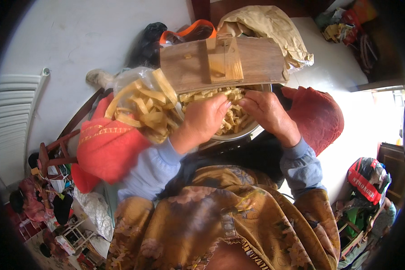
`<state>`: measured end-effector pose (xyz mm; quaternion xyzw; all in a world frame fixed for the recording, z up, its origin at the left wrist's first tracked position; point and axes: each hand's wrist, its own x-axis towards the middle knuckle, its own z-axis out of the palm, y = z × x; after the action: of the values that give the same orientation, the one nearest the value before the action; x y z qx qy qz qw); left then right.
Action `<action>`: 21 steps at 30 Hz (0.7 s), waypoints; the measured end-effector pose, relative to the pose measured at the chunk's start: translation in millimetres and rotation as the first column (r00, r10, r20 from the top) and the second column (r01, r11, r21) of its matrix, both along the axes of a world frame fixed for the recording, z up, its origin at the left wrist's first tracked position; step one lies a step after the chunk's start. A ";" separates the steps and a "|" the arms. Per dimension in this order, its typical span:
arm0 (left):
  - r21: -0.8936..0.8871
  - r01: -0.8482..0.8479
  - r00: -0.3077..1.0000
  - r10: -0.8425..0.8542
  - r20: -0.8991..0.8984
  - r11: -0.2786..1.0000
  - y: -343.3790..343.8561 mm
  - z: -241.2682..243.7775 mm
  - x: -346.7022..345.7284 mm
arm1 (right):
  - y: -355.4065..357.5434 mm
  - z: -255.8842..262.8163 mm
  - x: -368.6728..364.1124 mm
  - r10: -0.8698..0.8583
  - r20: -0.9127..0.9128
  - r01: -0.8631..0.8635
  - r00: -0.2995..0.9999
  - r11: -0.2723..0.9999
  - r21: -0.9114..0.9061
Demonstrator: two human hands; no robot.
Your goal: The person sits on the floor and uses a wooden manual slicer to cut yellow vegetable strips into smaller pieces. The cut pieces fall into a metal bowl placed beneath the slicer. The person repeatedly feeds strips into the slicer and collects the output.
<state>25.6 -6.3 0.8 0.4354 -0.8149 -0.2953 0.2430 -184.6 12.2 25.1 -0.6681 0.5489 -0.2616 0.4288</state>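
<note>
A round metal basin (259,127) sits before me, holding many small folded or knotted pieces of a tan, strip-like material (236,118). Above it my left hand (206,116) and my right hand (268,109) are close together, thumbs against fingers. Whatever is pinched between the fingertips is too small or too covered to make out. Left of the basin, a clear plastic bag (121,82) holds long, wide tan strips (152,98). A wooden board (185,72) with a lighter wooden block (224,64) across its middle lies over the basin's far edge.
Beyond the board are a crumpled brown paper sack (266,22), a black plastic bag (148,40) and an orange band (202,23). Red cloths (109,148) lie at both sides. A wooden stool (59,152) stands at the left, a black and red bag (368,180) at the right.
</note>
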 end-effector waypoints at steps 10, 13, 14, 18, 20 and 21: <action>0.690 0.374 0.887 -0.021 -0.462 0.620 -58.4 -12.9 34.8 | -11.6 -6.8 -16.1 -0.075 0.061 0.073 0.995 0.997 0.026; 0.665 0.229 0.935 0.030 -0.354 0.711 -87.7 -8.8 26.1 | -34.9 -20.8 -16.8 -0.238 0.018 0.237 0.971 0.971 0.043; 0.684 0.202 0.933 0.075 -0.353 0.701 -93.0 -4.6 23.2 | -42.1 -26.8 -19.8 -0.264 0.035 0.261 0.964 0.962 0.073; 0.677 0.161 0.926 0.126 -0.355 0.718 -114.3 -17.2 15.9 | -59.4 -47.0 -25.1 -0.311 -0.026 0.311 0.950 0.950 0.006; 0.608 0.119 0.934 0.120 -0.337 0.785 -122.8 -36.2 10.7 | -65.6 -61.8 -29.3 -0.269 -0.081 0.256 0.960 0.956 -0.146; 0.548 0.079 0.939 0.122 -0.320 0.832 -126.7 -53.8 14.1 | -70.6 -65.6 -25.8 -0.223 -0.108 0.202 0.969 0.963 -0.176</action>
<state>39.7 -133.0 -53.0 0.4383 -0.6344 -0.5865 0.2479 -210.3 -58.4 -40.5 -0.6533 0.6204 -0.3075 0.3061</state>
